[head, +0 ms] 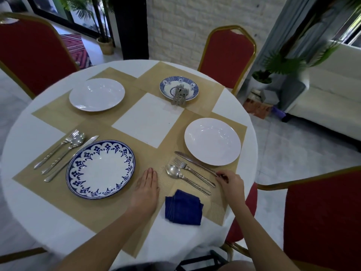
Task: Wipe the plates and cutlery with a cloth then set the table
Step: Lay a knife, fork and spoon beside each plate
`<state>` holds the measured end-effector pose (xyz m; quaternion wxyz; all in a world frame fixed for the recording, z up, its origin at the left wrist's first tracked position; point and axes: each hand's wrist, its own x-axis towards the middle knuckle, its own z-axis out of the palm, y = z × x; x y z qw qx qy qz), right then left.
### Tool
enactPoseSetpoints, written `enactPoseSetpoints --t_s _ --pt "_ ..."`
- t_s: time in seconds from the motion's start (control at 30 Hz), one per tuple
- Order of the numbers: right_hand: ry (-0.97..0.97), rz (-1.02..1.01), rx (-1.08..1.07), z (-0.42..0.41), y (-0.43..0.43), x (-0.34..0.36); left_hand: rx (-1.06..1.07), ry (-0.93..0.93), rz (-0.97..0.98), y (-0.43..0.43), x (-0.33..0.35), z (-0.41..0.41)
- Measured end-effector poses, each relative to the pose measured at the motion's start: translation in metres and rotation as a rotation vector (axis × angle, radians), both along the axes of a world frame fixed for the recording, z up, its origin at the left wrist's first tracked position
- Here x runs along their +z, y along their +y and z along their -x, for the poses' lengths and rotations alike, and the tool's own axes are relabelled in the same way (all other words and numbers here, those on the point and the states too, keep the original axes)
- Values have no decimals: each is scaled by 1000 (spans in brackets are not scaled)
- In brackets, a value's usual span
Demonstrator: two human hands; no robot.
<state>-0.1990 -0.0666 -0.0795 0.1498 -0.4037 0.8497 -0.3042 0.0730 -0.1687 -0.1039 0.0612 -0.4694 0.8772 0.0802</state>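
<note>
Cloth (183, 207) lies folded near the table (39, 212) edge, between the hands. Right hand (231, 181) pinches the knife (195, 162) by its handle end, blade just beside the white plate (213, 141), fork (192, 171) and spoon (173, 171) alongside; left hand (147, 184) rests flat, fingers pressed together, by the blue plate (100, 169). Step looks like squaring setting 2 of 4; next likely needs letting go and fetching cutlery (179, 94) from the far bowl (166, 85).
</note>
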Motion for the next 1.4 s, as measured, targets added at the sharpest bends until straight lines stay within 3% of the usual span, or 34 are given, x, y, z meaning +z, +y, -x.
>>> enactPoseSetpoints --t_s 0.27,0.4,0.53,0.7,0.87,1.2,1.4 --pt "-51 17 -9 1 1 -2 -25 -48 -3 -3 -1 1" --pt "131 30 -48 -10 5 -3 -47 -55 3 -1 16 4" --pt "387 192 -5 -27 4 2 -75 -123 36 0 27 8" --pt "429 371 141 -42 -30 24 -141 -2 82 -12 39 19" --pt "323 335 163 -56 -77 50 -119 88 90 -47 68 33" --pt "281 66 177 -50 -175 85 -142 160 145 -148 112 48" --pt "244 -52 64 -40 -241 108 -52 263 15 -209 120 60"
